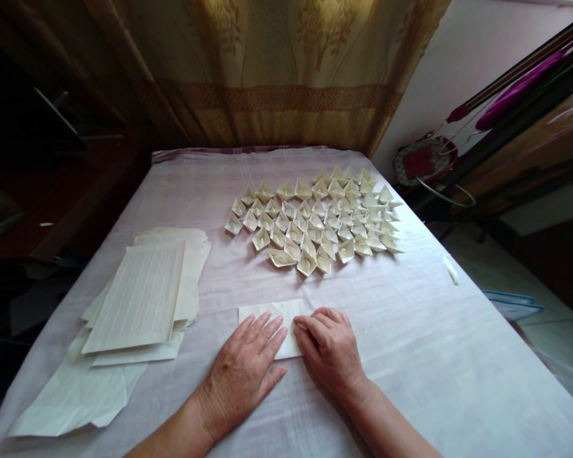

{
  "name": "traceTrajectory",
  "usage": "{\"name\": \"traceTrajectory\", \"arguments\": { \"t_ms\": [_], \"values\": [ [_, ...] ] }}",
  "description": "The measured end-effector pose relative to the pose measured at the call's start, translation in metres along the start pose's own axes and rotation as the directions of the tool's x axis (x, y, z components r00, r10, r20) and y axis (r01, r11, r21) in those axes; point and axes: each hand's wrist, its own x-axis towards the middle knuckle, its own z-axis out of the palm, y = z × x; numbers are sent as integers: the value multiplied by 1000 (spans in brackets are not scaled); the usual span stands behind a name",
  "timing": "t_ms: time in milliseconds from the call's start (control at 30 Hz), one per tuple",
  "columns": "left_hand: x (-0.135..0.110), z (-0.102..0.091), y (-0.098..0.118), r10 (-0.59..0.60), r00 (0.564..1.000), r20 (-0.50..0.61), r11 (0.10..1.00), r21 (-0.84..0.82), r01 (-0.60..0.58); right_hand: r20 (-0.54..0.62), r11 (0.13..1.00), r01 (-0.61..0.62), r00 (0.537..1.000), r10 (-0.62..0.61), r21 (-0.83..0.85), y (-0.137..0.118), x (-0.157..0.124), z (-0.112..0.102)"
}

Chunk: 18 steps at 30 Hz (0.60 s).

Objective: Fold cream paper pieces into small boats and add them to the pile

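A small folded sheet of paper [289, 340] lies flat on the cloth in front of me. My left hand [248, 359] rests palm down over its left half, fingers stretched out and slightly spread. At the sheet's right edge is my right hand [332, 350], its fingers curled and pressed together on the paper. The fingertips of that hand partly hide the edge. Beyond my hands, many folded paper boats [310, 222] stand close together in rows.
On the left lies a stack of lined paper [138, 292], with a creased loose sheet [76, 388] under it. A pale cloth [410, 356] covers the surface. A small white scrap [451, 270] lies near the right edge. A patterned curtain [267, 95] hangs behind.
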Motion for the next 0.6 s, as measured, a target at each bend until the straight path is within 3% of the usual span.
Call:
{"name": "traceTrajectory", "arguments": {
  "t_ms": [433,600],
  "values": [
    [4,-1,1,-18,998,-57,1000,-15,17,7,1000,-9,1000,9,-15,2,-1,2],
    [5,-3,1,-22,998,-54,1000,-19,21,37,998,-45,998,47,-50,9,17,1]
  ]
}}
